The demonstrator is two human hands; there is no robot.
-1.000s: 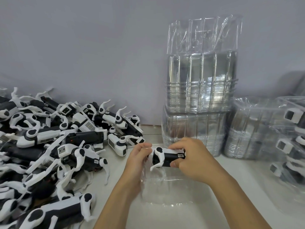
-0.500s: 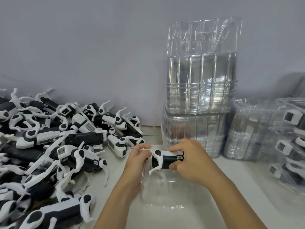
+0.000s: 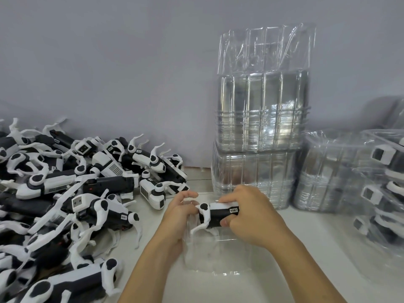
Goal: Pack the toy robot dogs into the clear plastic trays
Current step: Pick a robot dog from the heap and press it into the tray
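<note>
Head view shows your right hand (image 3: 251, 212) curled round a black-and-white toy robot dog (image 3: 215, 216), thumb under its dark side and fingers (image 3: 227, 200) over its white back, holding it above the far end of a clear plastic tray (image 3: 218, 259) on the white counter (image 3: 328, 248). Your left hand (image 3: 178, 215) grips the tray's far left edge beside the dog's front leg, fingers bent around the plastic. A heap of loose robot dogs (image 3: 65, 204) lies to the left on the counter. Behind your hands stands a tall stack of empty trays (image 3: 262, 127), and at the right edge sit packed trays (image 3: 382, 193) with dogs inside.
</note>
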